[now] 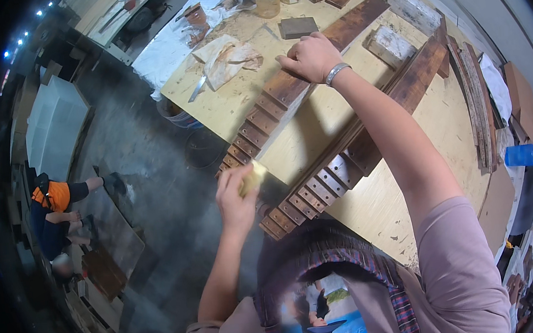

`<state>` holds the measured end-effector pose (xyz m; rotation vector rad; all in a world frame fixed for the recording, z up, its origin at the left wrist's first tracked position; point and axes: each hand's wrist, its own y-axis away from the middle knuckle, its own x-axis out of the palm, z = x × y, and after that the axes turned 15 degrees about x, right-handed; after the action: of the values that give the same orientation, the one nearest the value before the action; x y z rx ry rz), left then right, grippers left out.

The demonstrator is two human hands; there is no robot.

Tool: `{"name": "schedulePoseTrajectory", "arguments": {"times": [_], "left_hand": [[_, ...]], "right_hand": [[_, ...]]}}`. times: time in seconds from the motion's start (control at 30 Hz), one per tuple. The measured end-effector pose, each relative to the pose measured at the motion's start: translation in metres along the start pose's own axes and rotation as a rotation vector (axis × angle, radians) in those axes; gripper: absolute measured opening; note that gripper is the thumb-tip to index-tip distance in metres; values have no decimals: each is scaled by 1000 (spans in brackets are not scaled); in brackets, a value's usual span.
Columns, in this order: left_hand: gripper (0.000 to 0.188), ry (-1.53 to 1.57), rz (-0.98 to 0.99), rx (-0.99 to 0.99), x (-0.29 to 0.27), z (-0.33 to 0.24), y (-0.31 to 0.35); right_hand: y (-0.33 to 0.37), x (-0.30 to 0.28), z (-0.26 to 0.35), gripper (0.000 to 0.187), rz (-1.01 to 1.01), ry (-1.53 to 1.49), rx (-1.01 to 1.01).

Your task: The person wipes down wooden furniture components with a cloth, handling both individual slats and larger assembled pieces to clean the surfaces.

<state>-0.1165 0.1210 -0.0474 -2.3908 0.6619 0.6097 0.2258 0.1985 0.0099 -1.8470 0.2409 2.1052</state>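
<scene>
At the table edge, your left hand (236, 197) pinches a yellow sponge (253, 176) beside the notched plank (285, 89), whose long axis runs diagonally to your right hand (311, 56), pressing flat on it.

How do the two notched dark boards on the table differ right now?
The left board lies farther from the person; the right board lies nearer. The right hand presses on the left board; no hand touches the right board. The left hand holds a yellowish pad at the left board's notched end. Both are dark brown, notched, and lie roughly parallel.
</scene>
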Motion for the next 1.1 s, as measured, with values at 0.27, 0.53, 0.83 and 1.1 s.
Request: {"name": "schedulePoseTrajectory", "arguments": {"times": [0.27,0.53,0.83,1.1], "left_hand": [[45,-142,-210,-41,-5,29,-21],[46,11,-310,-65,-14,25,-19],[47,-40,-257,-146,-19,29,15],[50,21,-56,-202,-10,20,53]], "right_hand": [[4,-9,5,59,80,-6,25],[2,-6,4,59,87,-25,5],[4,-5,3,59,73,-21,-4],[3,1,-1,58,-4,-4,-16]]}}
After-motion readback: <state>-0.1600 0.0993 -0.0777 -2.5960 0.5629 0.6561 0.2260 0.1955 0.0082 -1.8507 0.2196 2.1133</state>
